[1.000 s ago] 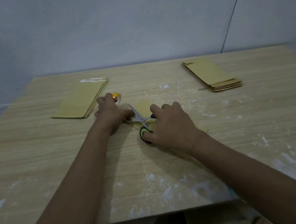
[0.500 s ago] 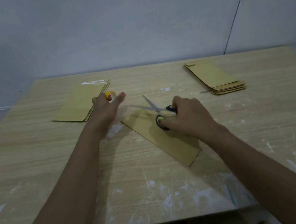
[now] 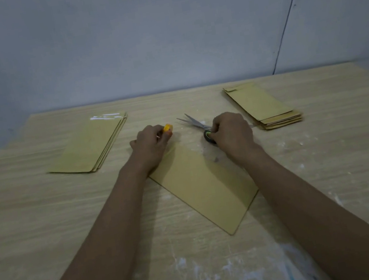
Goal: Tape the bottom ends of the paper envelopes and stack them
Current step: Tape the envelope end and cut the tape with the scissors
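Grey-blue walls stand behind a pale wood-grain table [image 3: 48, 234], its surface smeared with white marks toward the near edge. No brand, label or writing can be read anywhere.

One brown paper envelope [image 3: 205, 187] lies flat and slantwise at the middle of the table, one short end pointing toward the near edge, its other end under the hands. The left hand [image 3: 150, 145] rests on that far end, fingers curled round a small yellow tape roll [image 3: 167, 128]. The right hand [image 3: 232, 132] grips the dark handles of a pair of scissors [image 3: 196, 123] just beyond the envelope's far right side; the blades point toward the far edge and stand slightly apart.

Toward the far left corner lies a stack of envelopes [image 3: 92, 144] with shiny clear tape across the far end of the top one. Toward the far right corner lies a second stack of envelopes [image 3: 262, 105], its layers fanned at the near end.
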The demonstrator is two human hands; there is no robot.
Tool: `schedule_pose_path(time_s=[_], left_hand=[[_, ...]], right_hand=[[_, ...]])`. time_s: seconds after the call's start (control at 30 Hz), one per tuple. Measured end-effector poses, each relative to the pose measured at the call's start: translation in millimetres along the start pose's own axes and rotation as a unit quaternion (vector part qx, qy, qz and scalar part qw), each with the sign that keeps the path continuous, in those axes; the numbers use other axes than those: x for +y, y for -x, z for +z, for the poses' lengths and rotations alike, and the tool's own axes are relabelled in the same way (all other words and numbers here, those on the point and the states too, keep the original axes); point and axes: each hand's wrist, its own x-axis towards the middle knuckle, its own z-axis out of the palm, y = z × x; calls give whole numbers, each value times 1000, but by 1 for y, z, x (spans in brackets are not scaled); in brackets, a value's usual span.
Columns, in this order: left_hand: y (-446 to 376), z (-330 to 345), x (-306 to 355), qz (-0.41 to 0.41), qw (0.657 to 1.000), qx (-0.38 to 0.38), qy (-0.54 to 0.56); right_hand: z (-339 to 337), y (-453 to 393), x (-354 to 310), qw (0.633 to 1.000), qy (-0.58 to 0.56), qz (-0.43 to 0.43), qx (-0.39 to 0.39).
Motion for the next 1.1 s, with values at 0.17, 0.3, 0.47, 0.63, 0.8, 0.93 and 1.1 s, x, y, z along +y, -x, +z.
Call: schedule_pose_path(time_s=[0.17,0.3,0.47,0.63,0.8,0.93,1.1], left_hand=[[-5,2,-10,1,999,21,41],[-5,4,-14,-1,997,22,70],[-5,3,-15,1,997,20,77],[-3,3,-14,2,997,27,74],[-2,2,-14,3,997,26,79],[-2,2,-13,5,997,26,76],[-1,1,-12,3,997,25,77]], right_hand=[[2,0,-2,999,34,-14,-7],[0,8,-7,998,32,-36,48],[-2,20,-21,990,-46,-103,85],[4,36,-33,984,-48,-169,41],[11,42,-36,982,-39,-184,11],[9,42,-35,983,-32,-180,3],[9,43,-34,984,-28,-178,0]])
